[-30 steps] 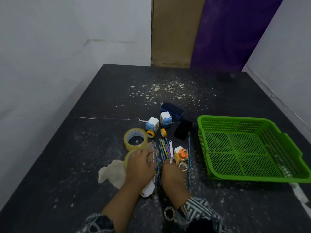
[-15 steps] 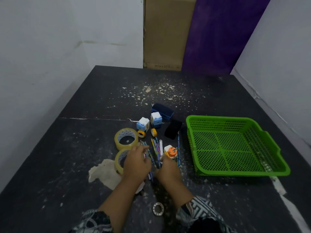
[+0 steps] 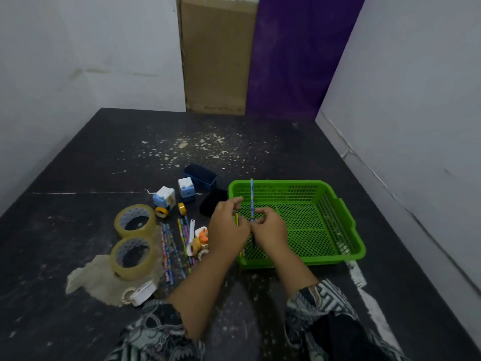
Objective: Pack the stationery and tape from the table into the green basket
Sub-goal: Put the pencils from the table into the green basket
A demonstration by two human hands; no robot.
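A person's left hand (image 3: 229, 227) pinches a yellow pencil (image 3: 237, 219) while the right hand (image 3: 270, 231) pinches a blue pencil (image 3: 251, 199) upright by its lower end. Both are light, stiff and slim, and likely handle best gripped mid-shaft. Beneath and beyond sits the green basket (image 3: 286, 182), with tape rolls (image 3: 133, 221) on the table to its left.

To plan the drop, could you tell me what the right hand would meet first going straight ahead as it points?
Probably the far wall of the green basket: the right hand, gripping a blue pencil, hovers over its floor, though its height is unclear.
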